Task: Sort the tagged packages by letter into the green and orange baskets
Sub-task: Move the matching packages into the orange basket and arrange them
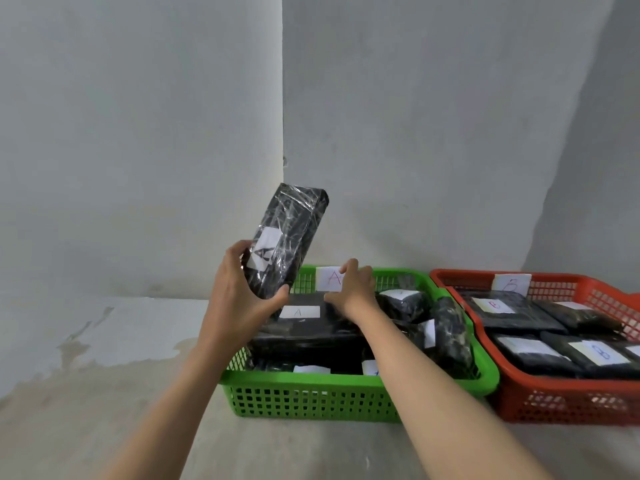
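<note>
Two baskets sit side by side on the worktop [104,341]: the green basket [311,396] carries an "A" card on its far wall, the orange basket [554,407] to its right a "B" card, and both already hold many black wrapped packages with white tags. The left hand [239,292] grips one more package [287,240] by its lower end, thumb on one side and fingers curled round the other, holding it tilted in the air above the near-left part of the green basket. Its tag reads "A", so by my reading it belongs in the green one. The right hand [353,289] reaches into the green basket with fingers fairly straight, resting on or pressing the flat package [304,327] that lies on top of the pile; it seems to hold nothing, though its fingertips are partly hidden.

The main risk is the fill level. The green basket looks crowded, with one package leaning upright against the right wall, so a new one laid on top could slide off, tip over the rim, or land with its tag face down. The plastic wrap looks slick, and a grip on only the lower end leaves the long upper part free to swing or slip. The orange basket sits touching the green, so a careless drop toward the right could cross into the wrong letter.
</note>
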